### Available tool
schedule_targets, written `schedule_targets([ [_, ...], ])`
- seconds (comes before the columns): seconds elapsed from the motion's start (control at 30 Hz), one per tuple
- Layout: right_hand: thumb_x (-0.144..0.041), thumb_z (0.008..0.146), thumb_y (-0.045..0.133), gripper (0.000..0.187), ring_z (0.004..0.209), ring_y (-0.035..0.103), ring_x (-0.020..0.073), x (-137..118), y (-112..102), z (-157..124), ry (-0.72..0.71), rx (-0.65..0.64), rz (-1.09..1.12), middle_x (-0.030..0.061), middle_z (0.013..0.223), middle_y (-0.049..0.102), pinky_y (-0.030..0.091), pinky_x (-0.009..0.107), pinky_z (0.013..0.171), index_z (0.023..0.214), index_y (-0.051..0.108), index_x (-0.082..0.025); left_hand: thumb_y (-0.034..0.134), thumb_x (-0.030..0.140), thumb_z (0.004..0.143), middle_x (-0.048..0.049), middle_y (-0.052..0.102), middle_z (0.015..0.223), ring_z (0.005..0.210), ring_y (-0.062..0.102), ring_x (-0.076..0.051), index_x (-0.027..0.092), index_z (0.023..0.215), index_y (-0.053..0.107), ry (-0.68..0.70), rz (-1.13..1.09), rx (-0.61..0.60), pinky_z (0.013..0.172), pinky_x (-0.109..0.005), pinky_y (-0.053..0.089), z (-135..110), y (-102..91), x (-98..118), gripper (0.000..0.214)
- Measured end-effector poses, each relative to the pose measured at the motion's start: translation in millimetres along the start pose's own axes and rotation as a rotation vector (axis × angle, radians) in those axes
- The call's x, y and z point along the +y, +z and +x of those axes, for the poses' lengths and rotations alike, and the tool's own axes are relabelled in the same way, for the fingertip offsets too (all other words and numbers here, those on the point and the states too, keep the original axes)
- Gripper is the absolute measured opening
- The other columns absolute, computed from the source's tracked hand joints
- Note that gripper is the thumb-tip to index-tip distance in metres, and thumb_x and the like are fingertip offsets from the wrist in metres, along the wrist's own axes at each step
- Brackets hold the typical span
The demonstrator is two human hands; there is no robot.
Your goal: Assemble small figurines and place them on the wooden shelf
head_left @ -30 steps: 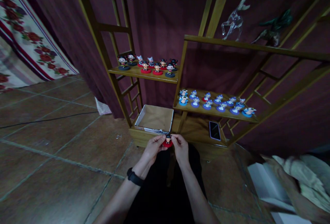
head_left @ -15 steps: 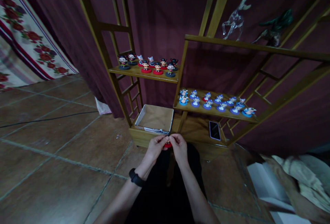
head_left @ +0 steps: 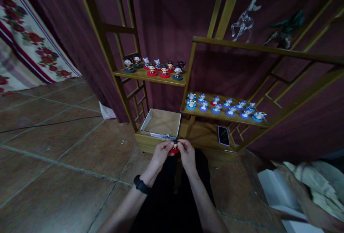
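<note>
A small black-haired figurine (head_left: 175,146) on a red base is held upright between my two hands, just in front of the shelf unit. My left hand (head_left: 162,153), with a black band on the wrist, grips it from the left. From the right, the fingers of my right hand (head_left: 187,152) pinch its other side. Right behind the hands sits a shallow open cardboard box (head_left: 161,137) on the lowest board. Similar figurines with red and dark bases, such as a red-based figurine (head_left: 152,70), stand on the upper left shelf (head_left: 161,79).
Purple-and-white figurines (head_left: 217,108) line the middle right shelf (head_left: 228,117). Below them lies a phone (head_left: 223,136). A glass deer (head_left: 244,23) and a dark green ornament (head_left: 287,29) stand on the top right shelf. White boxes (head_left: 279,190) lie on the floor at right.
My fingers have parted slightly around the figurine, so its head and front now show. The hands stay in nearly the same place, and the shelves look unchanged.
</note>
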State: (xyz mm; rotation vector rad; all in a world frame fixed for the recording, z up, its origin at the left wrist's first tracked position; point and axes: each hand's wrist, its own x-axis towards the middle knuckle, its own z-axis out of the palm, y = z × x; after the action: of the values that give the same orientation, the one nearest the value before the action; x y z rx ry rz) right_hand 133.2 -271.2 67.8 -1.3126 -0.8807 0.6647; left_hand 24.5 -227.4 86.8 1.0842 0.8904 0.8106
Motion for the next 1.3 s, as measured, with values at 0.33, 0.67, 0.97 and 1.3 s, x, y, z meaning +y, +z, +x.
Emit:
schedule_targets([
  [0.33, -0.035, 0.073, 0.056, 0.017, 0.071, 0.058, 0.0153, -2.7, 2.0, -1.3, 0.029, 0.005, 0.038, 0.0003, 0.074, 0.062, 0.047, 0.028, 0.067, 0.079, 0.059, -0.02, 0.065, 0.043, 0.067, -0.005, 0.066, 0.073, 0.063, 0.056, -0.011, 0.013, 0.085, 0.069, 0.042, 0.05, -0.044, 0.053, -0.019, 0.043, -3.4, 3.6, 1.7, 0.036],
  [0.67, -0.03, 0.073, 0.055, 0.015, 0.073, 0.059, 0.0159, 5.0, 0.3, -1.4, 0.009, -0.031, 0.025, 0.0012, 0.078, 0.065, 0.047, 0.03, 0.071, 0.083, 0.06, -0.02, 0.07, 0.038, 0.061, -0.0041, 0.066, 0.07, 0.06, 0.054, -0.011, 0.013, 0.084, 0.07, 0.043, 0.024, 0.01, 0.051, -0.02, 0.042, -2.5, 1.0, 1.1, 0.034],
  [0.97, -0.035, 0.076, 0.053, 0.018, 0.072, 0.059, 0.0155, 0.3, -0.6, -3.9, 0.015, -0.066, 0.015, 0.001, 0.076, 0.064, 0.047, 0.028, 0.068, 0.085, 0.06, -0.021, 0.066, 0.037, 0.066, -0.0038, 0.066, 0.071, 0.058, 0.053, -0.011, 0.013, 0.085, 0.07, 0.073, 0.065, -0.012, 0.051, -0.02, 0.041, -2.0, -3.3, -2.2, 0.031],
  [1.3, -0.039, 0.071, 0.058, 0.019, 0.065, 0.055, 0.0136, -8.3, 2.1, -6.6, 0.099, -0.059, 0.065, -0.002, 0.066, 0.058, 0.046, 0.026, 0.063, 0.073, 0.057, -0.02, 0.056, 0.03, 0.076, -0.0057, 0.065, 0.099, 0.096, 0.055, -0.02, 0.024, 0.092, 0.07, 0.429, 0.453, -0.028, 0.09, -0.031, 0.038, -14.9, -7.5, 5.3, 0.021],
])
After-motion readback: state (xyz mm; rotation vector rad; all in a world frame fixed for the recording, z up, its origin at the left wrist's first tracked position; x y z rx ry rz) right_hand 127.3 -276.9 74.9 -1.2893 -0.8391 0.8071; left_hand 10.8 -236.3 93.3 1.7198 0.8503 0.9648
